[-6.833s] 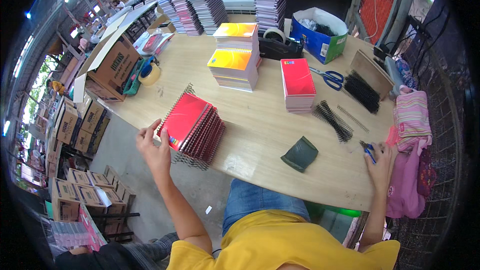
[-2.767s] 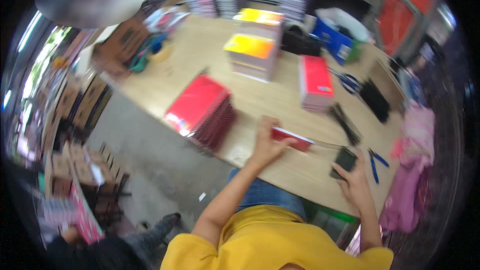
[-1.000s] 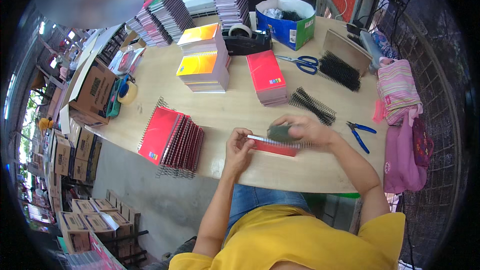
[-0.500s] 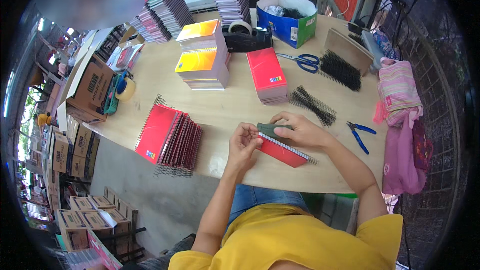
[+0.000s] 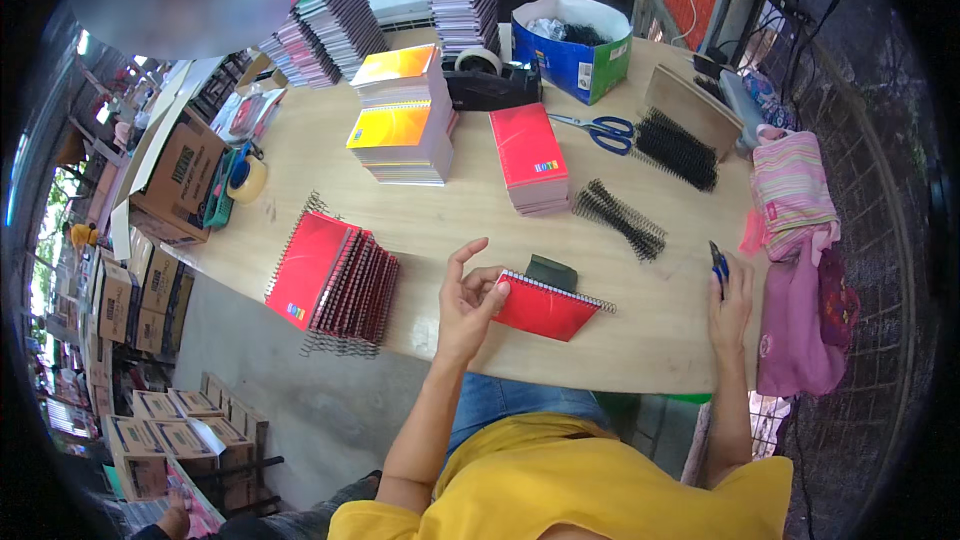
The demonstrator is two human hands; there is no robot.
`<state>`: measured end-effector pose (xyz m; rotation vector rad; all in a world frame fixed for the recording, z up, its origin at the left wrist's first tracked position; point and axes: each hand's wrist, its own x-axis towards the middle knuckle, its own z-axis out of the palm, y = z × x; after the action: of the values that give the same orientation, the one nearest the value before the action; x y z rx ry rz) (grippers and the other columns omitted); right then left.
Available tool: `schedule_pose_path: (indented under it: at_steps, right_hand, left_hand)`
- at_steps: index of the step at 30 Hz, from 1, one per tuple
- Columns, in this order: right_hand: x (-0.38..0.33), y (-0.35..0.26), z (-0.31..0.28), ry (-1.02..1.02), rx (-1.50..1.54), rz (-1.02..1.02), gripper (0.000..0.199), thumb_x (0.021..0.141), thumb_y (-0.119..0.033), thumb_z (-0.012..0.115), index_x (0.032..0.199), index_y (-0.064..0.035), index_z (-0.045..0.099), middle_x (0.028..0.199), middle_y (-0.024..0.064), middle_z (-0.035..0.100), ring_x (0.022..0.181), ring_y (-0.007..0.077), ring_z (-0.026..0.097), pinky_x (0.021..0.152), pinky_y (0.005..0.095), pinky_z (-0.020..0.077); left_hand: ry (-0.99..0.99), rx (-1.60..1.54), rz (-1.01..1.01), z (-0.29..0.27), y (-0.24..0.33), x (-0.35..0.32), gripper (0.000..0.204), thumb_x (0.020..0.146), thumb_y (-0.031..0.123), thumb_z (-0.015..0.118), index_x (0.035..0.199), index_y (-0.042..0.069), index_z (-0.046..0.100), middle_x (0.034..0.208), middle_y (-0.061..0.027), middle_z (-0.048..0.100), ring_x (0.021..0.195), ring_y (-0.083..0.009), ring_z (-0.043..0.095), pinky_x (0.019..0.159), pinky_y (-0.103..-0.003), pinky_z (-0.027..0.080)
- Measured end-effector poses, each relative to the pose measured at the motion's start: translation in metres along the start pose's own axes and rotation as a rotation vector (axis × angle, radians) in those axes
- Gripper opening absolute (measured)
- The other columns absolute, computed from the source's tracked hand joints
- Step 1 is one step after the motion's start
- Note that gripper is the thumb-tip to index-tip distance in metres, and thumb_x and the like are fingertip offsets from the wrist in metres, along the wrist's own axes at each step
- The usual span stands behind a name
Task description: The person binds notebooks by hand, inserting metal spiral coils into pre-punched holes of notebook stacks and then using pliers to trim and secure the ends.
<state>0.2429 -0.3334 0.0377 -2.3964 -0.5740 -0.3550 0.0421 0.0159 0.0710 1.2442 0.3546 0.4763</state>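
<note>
Head view: left hand (image 5: 462,302) loosely pins red spiral notebook (image 5: 545,305) at tabletop (image 5: 470,225) near edge, fingers spread. Right hand (image 5: 728,302) closes grip on blue-handled pliers (image 5: 718,262). Keep notebook flat, coil side clear.

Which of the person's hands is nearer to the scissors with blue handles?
Right. The right hand, holding blue-handled pliers, sits below and right of the scissors; the left hand, on the red notebook, lies farther away.

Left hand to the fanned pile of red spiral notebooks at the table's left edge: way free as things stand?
Probably yes. The left hand rests at the red notebook, and only bare table lies between it and the fanned pile. The right hand is at the blue-handled pliers, far side.
</note>
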Motion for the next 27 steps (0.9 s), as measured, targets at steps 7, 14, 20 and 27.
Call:
schedule_pose_path:
  at_steps: [7,14,20,27]
  right_hand:
    - [0.056,-0.190,-0.013,-0.096,-0.049,-1.017,0.029,0.082,-0.023,0.071,0.108,-0.0112,0.069,0.107,0.0031,0.061,0.105,0.0209,0.062,0.107,0.0563,0.0376]
    - [0.076,-0.221,0.004,0.017,-0.166,-1.451,0.013,0.081,-0.020,0.064,0.090,-0.0117,0.069,0.097,-0.0001,0.058,0.099,0.0147,0.062,0.105,0.0565,0.0390]
    - [0.069,-0.215,0.003,-0.671,0.070,-0.858,0.034,0.081,-0.027,0.074,0.108,-0.0057,0.073,0.099,0.0069,0.067,0.088,0.0244,0.065,0.084,0.0449,0.0507]
    - [0.068,-0.181,-0.019,-0.433,0.509,-0.409,0.033,0.080,-0.013,0.077,0.109,-0.0005,0.073,0.102,0.0156,0.069,0.096,0.0294,0.069,0.089,0.0371,0.0530]
  left_hand:
    - [0.042,0.061,-0.018,0.013,0.012,-0.008,0.063,0.090,-0.003,0.069,0.145,0.003,0.040,0.098,-0.0099,0.072,0.083,-0.0088,0.066,0.072,-0.022,0.052]
    - [0.048,0.092,-0.006,0.012,0.020,-0.012,0.063,0.088,-0.004,0.070,0.144,0.002,0.040,0.095,-0.0103,0.072,0.079,-0.0085,0.065,0.072,-0.022,0.052]
    - [0.101,0.245,0.119,0.015,0.015,-0.018,0.052,0.091,-0.002,0.068,0.138,0.003,0.047,0.095,-0.0112,0.073,0.078,-0.0093,0.065,0.071,-0.024,0.052]
    - [0.422,1.099,0.648,0.004,0.108,-0.048,0.012,0.097,0.005,0.054,0.098,0.003,0.066,0.094,-0.0021,0.064,0.088,-0.0124,0.058,0.077,-0.030,0.047]
